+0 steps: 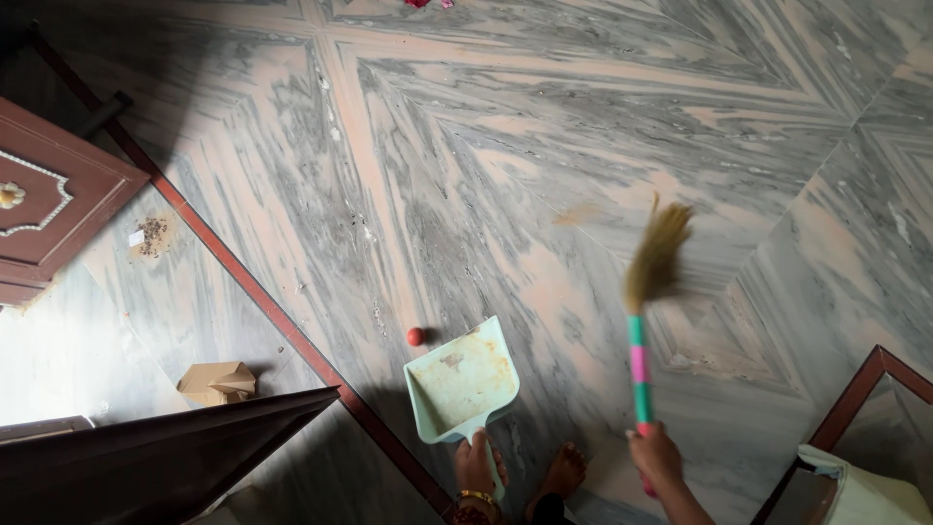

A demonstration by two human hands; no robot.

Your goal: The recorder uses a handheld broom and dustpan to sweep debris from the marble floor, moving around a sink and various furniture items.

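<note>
left hand gripping handle of dustpan, pan lying flat on marble floor. right hand closing round broom, just right of dustpan, bristles blurring above floor. red ball lying just left of dustpan. folded cardboard box, tan, sitting well left of dustpan, past door frame. bare foot standing right of dustpan handle.

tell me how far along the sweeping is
Done: most of the marble floor looks free of big litter, and the dustpan holds only smudges. In hand: the left hand holds the dustpan, the right hand swings the broom. Left: a small red ball and a debris pile.
</note>
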